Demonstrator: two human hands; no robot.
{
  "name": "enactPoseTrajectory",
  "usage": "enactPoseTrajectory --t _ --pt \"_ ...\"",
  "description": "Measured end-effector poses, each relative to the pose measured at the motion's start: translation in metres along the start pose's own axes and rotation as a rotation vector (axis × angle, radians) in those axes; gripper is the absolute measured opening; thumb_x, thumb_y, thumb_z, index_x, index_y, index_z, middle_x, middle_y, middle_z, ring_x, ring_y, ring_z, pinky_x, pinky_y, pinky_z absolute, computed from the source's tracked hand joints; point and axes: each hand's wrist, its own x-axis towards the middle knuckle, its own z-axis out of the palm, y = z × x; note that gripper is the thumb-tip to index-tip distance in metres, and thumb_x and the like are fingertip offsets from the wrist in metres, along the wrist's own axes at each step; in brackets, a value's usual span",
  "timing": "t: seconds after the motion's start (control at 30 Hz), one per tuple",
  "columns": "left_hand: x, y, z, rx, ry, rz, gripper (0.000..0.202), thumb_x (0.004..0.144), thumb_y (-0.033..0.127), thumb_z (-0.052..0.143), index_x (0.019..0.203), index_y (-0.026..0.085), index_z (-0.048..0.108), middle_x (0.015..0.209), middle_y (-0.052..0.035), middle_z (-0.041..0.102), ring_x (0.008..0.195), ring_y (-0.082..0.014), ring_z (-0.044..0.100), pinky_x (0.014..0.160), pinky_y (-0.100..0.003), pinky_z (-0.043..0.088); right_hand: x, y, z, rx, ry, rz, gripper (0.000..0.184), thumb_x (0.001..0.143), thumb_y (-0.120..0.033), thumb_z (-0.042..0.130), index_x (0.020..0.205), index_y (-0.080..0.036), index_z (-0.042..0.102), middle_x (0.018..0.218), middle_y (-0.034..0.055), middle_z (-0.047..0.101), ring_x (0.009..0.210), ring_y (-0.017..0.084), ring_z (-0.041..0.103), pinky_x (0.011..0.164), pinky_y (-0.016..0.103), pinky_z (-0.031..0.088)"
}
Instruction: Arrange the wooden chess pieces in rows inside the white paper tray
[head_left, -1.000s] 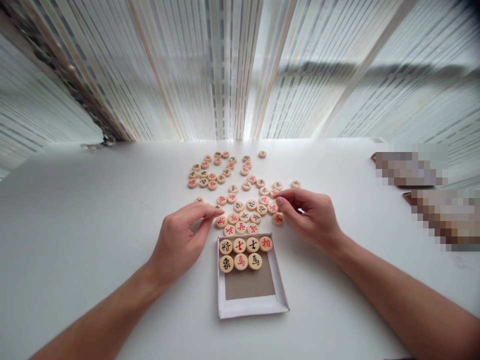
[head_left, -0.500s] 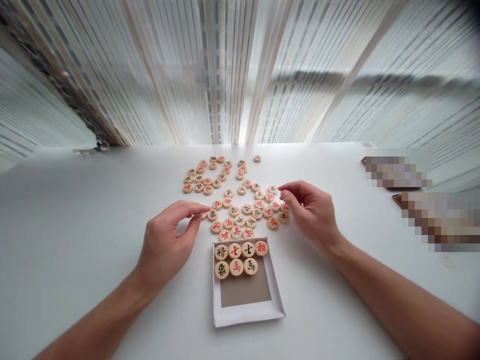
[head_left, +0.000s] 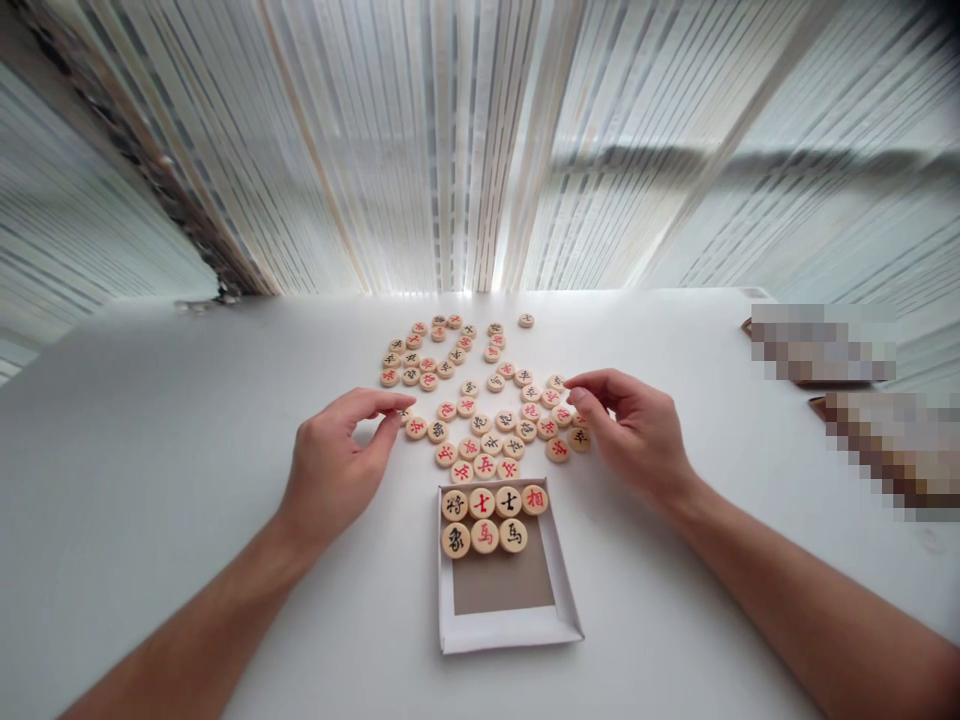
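Chinese chess pieces, round pale wooden discs with red or black characters, lie scattered on the white table. My left hand [head_left: 334, 465] hovers at their left edge, thumb and forefinger apart around a partly hidden black-marked piece [head_left: 406, 416]. Close to it lies a red-marked piece [head_left: 416, 428]. On the right, my right hand [head_left: 634, 425] has its forefinger tip beside a black-marked piece [head_left: 556, 382]; its other fingers curl inward. Between my forearms sits a shallow white box [head_left: 510, 628] with several pieces in two rows, the lower row ending in a black horse piece [head_left: 513, 536].
Two flat items [head_left: 821, 345] [head_left: 892, 450], mostly pixelated, lie at the right of the table [head_left: 247, 420]. A striped string curtain [head_left: 465, 150] hangs behind the far edge. One lone piece [head_left: 526, 320] lies near that edge.
The view has shifted, so everything sits slightly further right. My left hand has drawn a little left across the pieces, uncovering the red-marked one. The box's pieces are unchanged.
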Motion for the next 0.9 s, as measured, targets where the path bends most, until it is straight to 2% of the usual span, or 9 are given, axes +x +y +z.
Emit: enactPoseTrajectory --t 0.2,0.37,0.53,0.67,0.77,0.83,0.9 --pt "0.004 -0.007 0.003 0.044 -0.003 0.026 0.018 0.095 0.024 0.068 0.105 0.021 0.083 0.106 -0.0056 0.084 0.102 -0.0242 0.078 0.055 -0.023 0.056 -0.001 -0.007 0.004 -0.051 -0.038 -0.078 0.014 0.095 -0.027 0.067 0.095 -0.019 0.078 0.083 0.0042 0.078 0.063 0.016 0.060 0.057 0.029 0.047" --pt "0.000 -0.001 0.008 0.045 -0.049 0.136 0.017 0.097 0.021 0.065 0.102 0.020 0.081 0.104 -0.0066 0.084 0.098 -0.0230 0.078 0.060 -0.025 0.059 0.001 -0.019 0.011 -0.078 -0.147 -0.140 0.013 0.095 -0.025 0.067 0.091 -0.020 0.078 0.079 0.0031 0.077 0.067 0.017 0.063 0.061 0.030 0.048" --pt "-0.002 0.002 0.011 0.045 -0.063 0.199 0.018 0.098 0.019 0.064 0.103 0.018 0.081 0.103 -0.0081 0.083 0.099 -0.0237 0.077 0.069 -0.028 0.062 0.010 -0.031 0.020 -0.156 -0.297 -0.111 0.014 0.095 -0.025 0.066 0.090 -0.020 0.078 0.080 0.0031 0.079 0.068 0.017 0.066 0.060 0.028 0.047" --pt "-0.001 0.002 0.011 0.050 -0.058 0.212 0.019 0.098 0.018 0.063 0.104 0.017 0.081 0.103 -0.0090 0.083 0.098 -0.0238 0.077 0.064 -0.027 0.061 0.021 -0.043 0.037 -0.213 -0.384 -0.102 0.009 0.092 -0.026 0.072 0.094 -0.018 0.078 0.085 0.0039 0.080 0.072 0.017 0.069 0.066 0.029 0.049" --pt "-0.001 0.001 0.011 0.041 -0.055 0.210 0.019 0.098 0.018 0.064 0.105 0.016 0.081 0.103 -0.0092 0.083 0.099 -0.0244 0.076 0.060 -0.027 0.059 0.030 -0.052 0.054 -0.264 -0.432 -0.109 0.015 0.091 -0.029 0.077 0.100 -0.017 0.079 0.094 0.0068 0.081 0.079 0.019 0.070 0.070 0.030 0.049" --pt "-0.001 0.001 0.010 0.034 -0.053 0.213 0.019 0.098 0.017 0.064 0.105 0.016 0.081 0.103 -0.0093 0.082 0.099 -0.0249 0.076 0.059 -0.027 0.058 0.034 -0.057 0.064 -0.300 -0.467 -0.115 0.014 0.091 -0.028 0.078 0.098 -0.017 0.079 0.096 0.0080 0.080 0.081 0.020 0.070 0.071 0.030 0.048" --pt "-0.001 0.001 0.009 0.029 -0.046 0.224 0.018 0.098 0.016 0.065 0.106 0.016 0.081 0.103 -0.0093 0.083 0.099 -0.0251 0.077 0.064 -0.029 0.060 0.038 -0.061 0.072 -0.338 -0.493 -0.115 0.009 0.089 -0.024 0.077 0.094 -0.017 0.079 0.094 0.0090 0.080 0.082 0.022 0.070 0.071 0.031 0.047"
